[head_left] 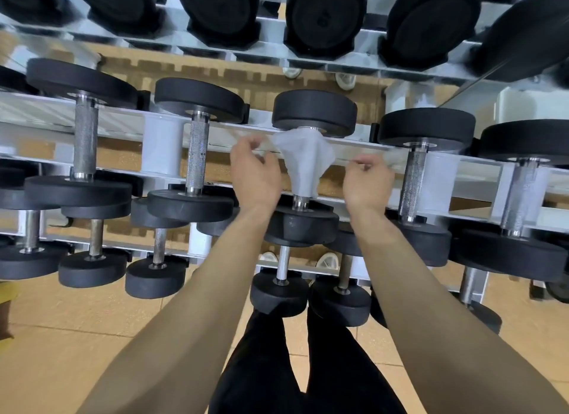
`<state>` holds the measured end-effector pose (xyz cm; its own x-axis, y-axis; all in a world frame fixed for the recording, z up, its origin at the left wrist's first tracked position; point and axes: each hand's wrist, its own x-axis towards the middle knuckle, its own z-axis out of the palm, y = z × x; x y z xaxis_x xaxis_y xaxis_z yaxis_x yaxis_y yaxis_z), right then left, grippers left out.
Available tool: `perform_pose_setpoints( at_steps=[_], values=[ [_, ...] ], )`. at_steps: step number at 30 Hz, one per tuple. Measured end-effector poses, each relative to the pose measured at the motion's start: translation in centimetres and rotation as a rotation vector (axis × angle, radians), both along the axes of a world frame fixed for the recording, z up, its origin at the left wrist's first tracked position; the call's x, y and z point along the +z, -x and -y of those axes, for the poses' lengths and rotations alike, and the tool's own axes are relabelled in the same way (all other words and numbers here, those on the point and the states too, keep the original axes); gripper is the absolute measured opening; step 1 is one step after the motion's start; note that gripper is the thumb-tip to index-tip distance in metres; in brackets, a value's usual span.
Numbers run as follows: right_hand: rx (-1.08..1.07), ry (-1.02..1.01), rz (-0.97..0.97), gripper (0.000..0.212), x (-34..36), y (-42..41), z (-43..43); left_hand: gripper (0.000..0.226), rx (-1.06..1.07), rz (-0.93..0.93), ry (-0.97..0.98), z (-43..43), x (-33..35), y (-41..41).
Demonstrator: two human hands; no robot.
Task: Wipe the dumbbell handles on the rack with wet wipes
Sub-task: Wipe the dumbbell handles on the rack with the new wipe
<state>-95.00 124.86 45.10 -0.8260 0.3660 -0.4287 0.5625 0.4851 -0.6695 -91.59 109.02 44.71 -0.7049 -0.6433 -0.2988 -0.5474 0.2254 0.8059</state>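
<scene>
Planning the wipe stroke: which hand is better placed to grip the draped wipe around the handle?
Left, probably. The left hand sits right beside the wipe; the right hand is clearly apart from it.

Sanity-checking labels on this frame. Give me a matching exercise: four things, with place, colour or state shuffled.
Things:
1 wipe
2 left hand
3 right hand
4 floor

Place, colour or state:
a just left of the wipe
b tan tiles
c draped over a dumbbell handle
d just right of the wipe

Pairs: 1-c, 2-a, 3-d, 4-b
</scene>
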Motion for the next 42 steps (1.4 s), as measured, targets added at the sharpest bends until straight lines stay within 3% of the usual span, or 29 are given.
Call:
perform_pose_setpoints(
  at_steps=[2, 4, 7, 12, 15, 18, 22, 24, 26, 30, 34, 36, 42],
  values=[
    [0.12, 0.006, -0.017, 0.026, 0.2, -0.3, 1.5, 0.02, 0.05, -0.004, -0.058, -1.7, 0.4, -1.0],
    [0.246, 0.123, 0.094, 0.039, 0.0, -0.3, 3.8, 0.018, 0.125, 0.026, -0.101, -3.1, 0.5, -1.6],
    [0.162, 0.269, 0.196, 0.048, -0.9, 0.8, 6.6, 0.014, 0.218, 0.074, -0.097, -4.0, 0.4, -1.7],
    [0.005, 0.296, 0.272, 0.041, -2.5, 3.4, 8.1, 0.009, 0.117, 0.046, 0.003, -4.2, 0.2, -1.5],
    [-0.057, 0.518, 0.329, 0.051, -3.4, 4.5, 7.4, 0.01, 0.134, 0.02, -0.02, -4.1, 0.0, -1.5],
    [-0.032, 0.826, 0.457, 0.029, -3.9, 5.3, 6.0, 0.012, 0.137, 0.011, -0.022, -4.1, -0.2, -1.5],
    [-0.085, 1.09, 0.573, 0.037, -5.3, 5.0, 5.2, 0.013, 0.139, -0.006, -0.011, -4.2, -0.3, -1.5],
    [-0.085, 1.077, 0.57, 0.042, -5.6, 4.3, 5.0, 0.014, 0.137, -0.003, -0.013, -4.2, -0.3, -1.4],
    [0.011, 1.007, 0.55, 0.033, -4.9, 3.0, 4.3, 0.013, 0.137, 0.009, -0.02, -4.1, -0.2, -1.4],
    [0.251, 0.644, 0.46, 0.029, -4.5, 0.8, 3.9, 0.015, 0.153, 0.045, -0.049, -4.0, 0.2, -1.3],
    [0.113, 0.47, 0.426, 0.042, -4.1, 2.1, 5.5, 0.016, 0.152, 0.043, -0.054, -4.1, 0.3, -1.3],
    [0.001, 0.496, 0.409, 0.044, -4.0, 3.6, 6.2, 0.016, 0.149, 0.054, -0.056, -4.1, 0.4, -1.3],
    [-0.109, 1.079, 0.551, 0.01, -4.3, 5.8, 5.7, 0.016, 0.107, 0.029, -0.042, -4.0, 0.2, -1.4]
  ],
)
